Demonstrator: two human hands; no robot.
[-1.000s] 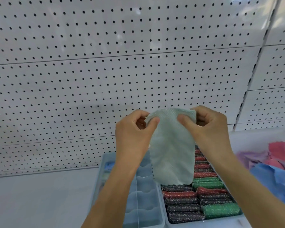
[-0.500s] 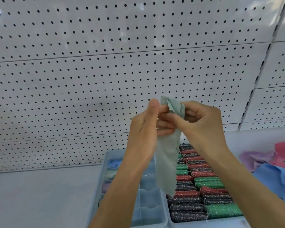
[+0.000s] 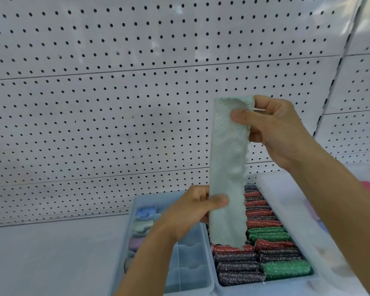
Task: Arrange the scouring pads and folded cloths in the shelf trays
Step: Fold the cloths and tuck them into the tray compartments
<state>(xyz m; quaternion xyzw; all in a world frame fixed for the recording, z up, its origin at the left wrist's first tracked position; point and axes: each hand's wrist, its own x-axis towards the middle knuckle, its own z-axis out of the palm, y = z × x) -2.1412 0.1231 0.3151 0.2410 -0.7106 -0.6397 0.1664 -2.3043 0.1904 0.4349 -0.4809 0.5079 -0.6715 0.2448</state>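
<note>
1. The right hand (image 3: 276, 129), right of the frame's centre, is raised in front of the pegboard wall (image 3: 115, 103). Its thumb lies across the front of a pale green cloth (image 3: 228, 167) near the cloth's top edge and its curled fingers sit behind, so it pinches the top of the cloth.
2. The left hand (image 3: 190, 212), lower and just left of centre, grips the same cloth partway down its left edge, thumb on the front face and fingers wrapped behind.
3. The cloth is folded into a long narrow strip and hangs upright between the two hands. Its right edge is wavy, and its lower end hangs in front of the scouring pads.
4. The scouring pads (image 3: 263, 259), in red, dark grey and green, are packed in rows in a tray (image 3: 291, 283) at the lower right of centre.
5. A divided tray (image 3: 192, 272) stands just left of it, touching or nearly so. Its left compartments hold folded cloths (image 3: 144, 212) in blue, pale green and lilac, partly hidden by the left forearm.
6. Both trays stand on a grey shelf (image 3: 51, 253) in the lower left.
7. At the far right edge a clear bin (image 3: 308, 221) is beside the pad tray; its contents are blurred, with pink showing.
</note>
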